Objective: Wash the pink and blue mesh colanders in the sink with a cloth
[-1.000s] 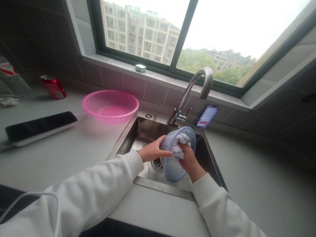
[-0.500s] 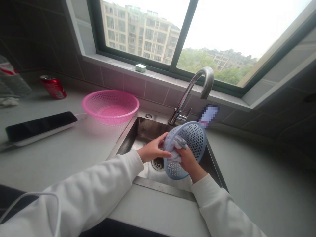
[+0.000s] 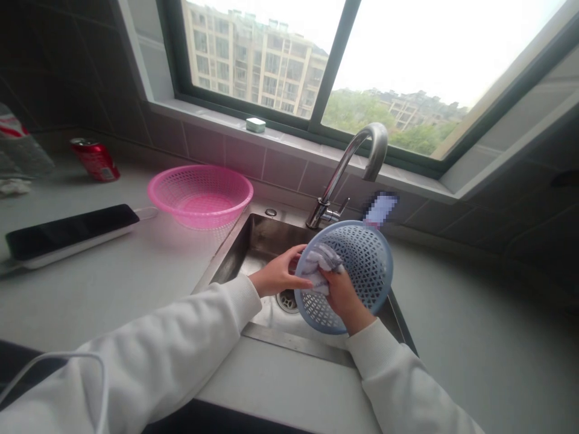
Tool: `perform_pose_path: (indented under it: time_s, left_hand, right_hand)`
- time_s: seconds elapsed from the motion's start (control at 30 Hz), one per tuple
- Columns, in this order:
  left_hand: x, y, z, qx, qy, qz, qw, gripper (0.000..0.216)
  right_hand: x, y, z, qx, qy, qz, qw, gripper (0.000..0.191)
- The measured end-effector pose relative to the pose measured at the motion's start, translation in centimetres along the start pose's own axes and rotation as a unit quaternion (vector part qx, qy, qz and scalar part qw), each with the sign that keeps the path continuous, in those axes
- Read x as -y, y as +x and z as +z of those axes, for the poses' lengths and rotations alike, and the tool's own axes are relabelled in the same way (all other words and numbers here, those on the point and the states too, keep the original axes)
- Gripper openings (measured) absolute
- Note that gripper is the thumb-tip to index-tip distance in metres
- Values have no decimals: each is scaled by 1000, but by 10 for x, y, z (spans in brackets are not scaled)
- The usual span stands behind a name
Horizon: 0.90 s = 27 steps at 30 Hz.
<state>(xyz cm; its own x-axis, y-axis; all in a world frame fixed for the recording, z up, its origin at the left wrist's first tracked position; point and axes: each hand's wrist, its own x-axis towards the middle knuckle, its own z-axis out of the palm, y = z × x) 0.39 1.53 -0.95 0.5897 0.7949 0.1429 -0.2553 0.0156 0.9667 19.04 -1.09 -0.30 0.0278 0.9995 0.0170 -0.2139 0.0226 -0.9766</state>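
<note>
Over the sink (image 3: pixel 232 253) I hold a blue plastic colander (image 3: pixel 368 259), tilted so that its inside faces me. My left hand (image 3: pixel 280 274) grips the left rim, thumb on the near side and fingers behind it, partly hidden. Inside the colander my right hand (image 3: pixel 342 295) is closed on a bunched white cloth with grey marks (image 3: pixel 316 265), which presses against the inner wall near the left rim. Below the colander's left edge part of the drain (image 3: pixel 287 301) shows.
A chrome faucet (image 3: pixel 337 175) rises behind the colander. Left of the sink stand a pink basket (image 3: pixel 201 205), a black-screened phone-like device (image 3: pixel 75 232), a red can (image 3: pixel 96 160) and a clear bottle (image 3: pixel 22 144). A small green-white box (image 3: pixel 256 125) sits on the windowsill.
The colander has turned to show more of its inside, its right rim shifting outward to the right. Both hands keep their hold, and the cloth stays against the inner wall.
</note>
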Motion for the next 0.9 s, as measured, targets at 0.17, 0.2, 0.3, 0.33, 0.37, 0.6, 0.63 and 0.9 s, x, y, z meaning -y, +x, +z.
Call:
perform_pose_path:
  time_s: [0.17, 0.2, 0.3, 0.33, 0.37, 0.6, 0.63, 0.9]
  left_hand:
    - [-2, -2, -1, -72, 76, -18, 994, 111]
    - [-4, -2, 0, -68, 86, -16, 994, 110]
    - [-9, -5, 3, -47, 106, 10, 993, 107]
    - [-10, -6, 4, -45, 109, 22, 993, 107]
    - [-10, -7, 4, -48, 110, 32, 992, 108]
    - [-3, -3, -4, -54, 149, 31, 987, 130]
    - [-1, -2, -6, -41, 150, 20, 988, 133]
    - [4, 0, -4, -10, 88, 8, 996, 124]
  right_hand:
    - [2, -2, 2, 8, -18, 11, 1000, 44]
    - [2, -2, 2, -4, 3, 13, 1000, 42]
    - [3, -2, 3, -20, 51, 17, 998, 41]
    - [3, -3, 3, -9, 50, 19, 999, 43]
    - [3, -3, 4, 7, 41, 23, 999, 46]
    - [6, -1, 2, 5, 23, 18, 1000, 46]
    - [6, 0, 0, -16, 55, 23, 998, 44]
    - [0, -1, 2, 24, 7, 36, 999, 48]
